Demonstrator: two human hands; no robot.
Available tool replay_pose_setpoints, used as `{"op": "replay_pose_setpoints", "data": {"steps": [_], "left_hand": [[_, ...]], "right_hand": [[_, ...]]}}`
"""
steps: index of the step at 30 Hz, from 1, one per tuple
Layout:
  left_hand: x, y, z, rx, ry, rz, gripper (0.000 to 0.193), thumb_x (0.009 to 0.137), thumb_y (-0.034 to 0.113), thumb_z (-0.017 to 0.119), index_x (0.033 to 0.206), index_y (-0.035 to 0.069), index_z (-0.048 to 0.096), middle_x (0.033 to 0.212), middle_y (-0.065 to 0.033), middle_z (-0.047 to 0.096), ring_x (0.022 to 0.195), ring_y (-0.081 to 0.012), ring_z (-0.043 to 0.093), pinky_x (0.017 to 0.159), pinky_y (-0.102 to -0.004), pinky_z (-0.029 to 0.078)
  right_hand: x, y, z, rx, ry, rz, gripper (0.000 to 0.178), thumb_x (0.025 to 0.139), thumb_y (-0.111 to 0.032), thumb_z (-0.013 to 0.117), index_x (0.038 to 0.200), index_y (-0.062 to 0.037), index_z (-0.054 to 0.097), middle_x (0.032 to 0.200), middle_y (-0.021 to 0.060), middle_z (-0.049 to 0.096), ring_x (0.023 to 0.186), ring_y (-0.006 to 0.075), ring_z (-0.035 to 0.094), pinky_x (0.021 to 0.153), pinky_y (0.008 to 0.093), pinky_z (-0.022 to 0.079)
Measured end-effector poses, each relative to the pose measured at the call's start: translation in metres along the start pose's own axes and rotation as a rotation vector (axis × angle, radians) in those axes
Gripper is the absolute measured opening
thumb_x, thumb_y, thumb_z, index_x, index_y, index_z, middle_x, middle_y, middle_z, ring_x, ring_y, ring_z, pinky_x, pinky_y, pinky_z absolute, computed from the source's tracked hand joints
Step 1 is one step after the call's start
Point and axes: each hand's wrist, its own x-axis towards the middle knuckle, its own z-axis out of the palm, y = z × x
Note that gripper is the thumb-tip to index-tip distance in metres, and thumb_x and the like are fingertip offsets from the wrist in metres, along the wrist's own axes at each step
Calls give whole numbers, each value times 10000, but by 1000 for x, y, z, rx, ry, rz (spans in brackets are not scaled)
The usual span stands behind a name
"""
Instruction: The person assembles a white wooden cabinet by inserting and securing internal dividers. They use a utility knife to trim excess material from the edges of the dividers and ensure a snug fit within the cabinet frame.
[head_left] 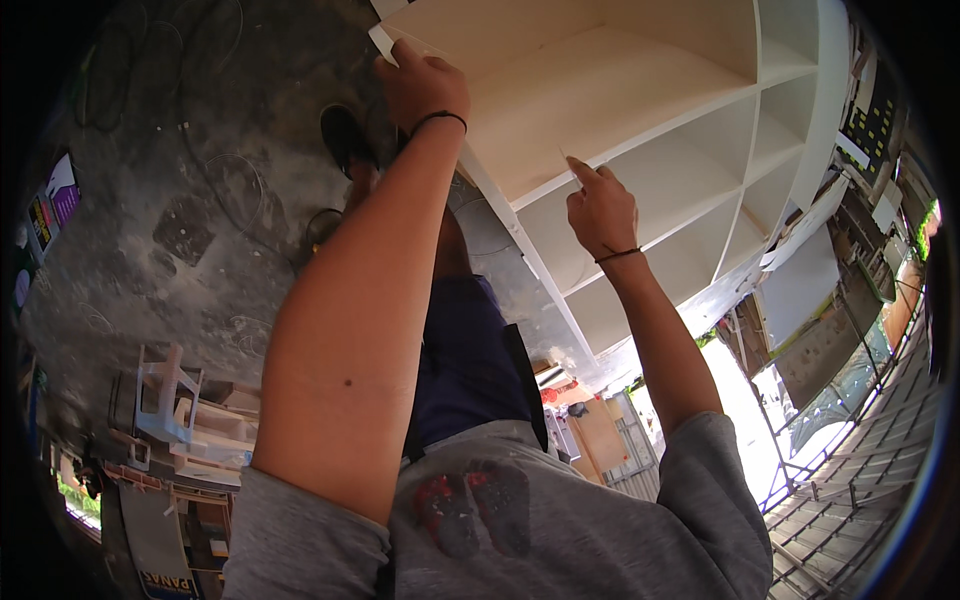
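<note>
A large cream-white shelf unit [610,85] with several square compartments fills the upper right. At its upper-left front corner is my left hand [425,88], its fingers curled at the edge beside a short white end piece [381,45]. The hand's back hides most of its grip. Farther right, my right hand [603,208] is at the front edge of a divider [540,188]. Its index finger stretches toward the large compartment while the other fingers curl in. A faint thin line shows at that fingertip, too small to name.
Cables [185,120] lie on the stained concrete floor [200,215] at left. A pale blue plastic stool [163,395] stands beside wooden pieces at lower left. Boards [800,285] lean at the far right by a metal grille [850,480]. My shoe [347,138] is close to the unit.
</note>
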Motion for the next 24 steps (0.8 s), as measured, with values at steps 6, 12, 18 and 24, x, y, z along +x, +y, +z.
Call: {"op": "replay_pose_setpoints", "data": {"steps": [6,12,18,24], "left_hand": [[-1,-4,2,-23,38,17,354,895,159,524,1226,73,431,1276,-275,431,998,-415,617,803,-503,529],[1,2,-3,-28,-31,-15,367,900,165,520,1242,68,428,1284,-258,423,1004,-412,616,810,-512,527],[0,2,-1,-24,-20,-7,360,898,158,513,1238,68,435,1278,-250,424,1024,-403,608,796,-519,524],[0,-2,-1,2,-5,11,361,897,160,516,1235,66,429,1281,-256,420,1029,-409,605,799,-519,523]], "right_hand": [[-35,-34,41,-27,-115,-25,459,759,-75,559,1211,-123,625,906,175,593,817,361,640,732,485,528],[6,0,-4,-171,78,-64,459,760,-71,565,1212,-114,625,885,150,612,782,322,640,697,445,531],[-23,-39,30,-142,-129,-56,404,786,-78,542,1177,-115,633,929,185,622,852,381,644,743,486,528],[12,-6,-13,9,-47,50,450,740,-93,569,1183,-93,651,893,179,660,839,355,651,756,436,531]]}}
